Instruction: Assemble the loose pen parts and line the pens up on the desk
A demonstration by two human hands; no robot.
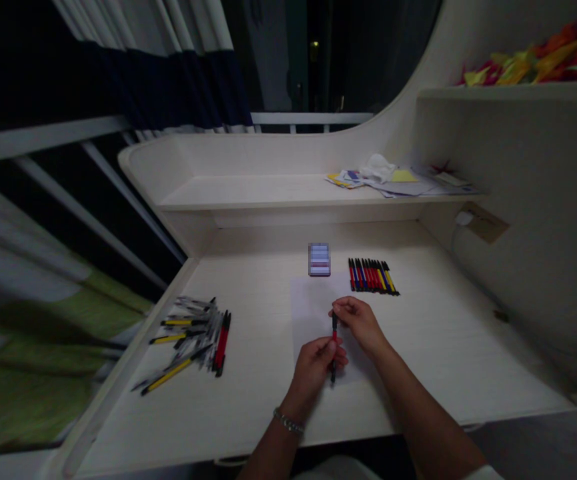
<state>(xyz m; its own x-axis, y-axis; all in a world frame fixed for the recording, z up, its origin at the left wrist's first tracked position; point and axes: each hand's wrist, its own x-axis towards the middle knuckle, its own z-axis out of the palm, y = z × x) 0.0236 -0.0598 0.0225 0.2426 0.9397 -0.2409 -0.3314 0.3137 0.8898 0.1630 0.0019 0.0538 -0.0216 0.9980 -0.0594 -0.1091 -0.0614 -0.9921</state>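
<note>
The bench (pixel 428 373) has a pale, wood-grained top. On its left lies a loose heap of clear and dark pen parts (pixel 195 328), pointing various ways, with yellow-and-black pens (pixel 171 375) among them, one slanting along the near side. At the heap's right edge, red-and-black pens (pixel 222 343) lie close together. A white sheet of paper (pixel 308 307) lies flat at the middle, with a lit phone (pixel 319 259) at its far edge. Right of the phone, red, blue and yellow pens (pixel 371 276) with black ends form a neat side-by-side row.
</note>
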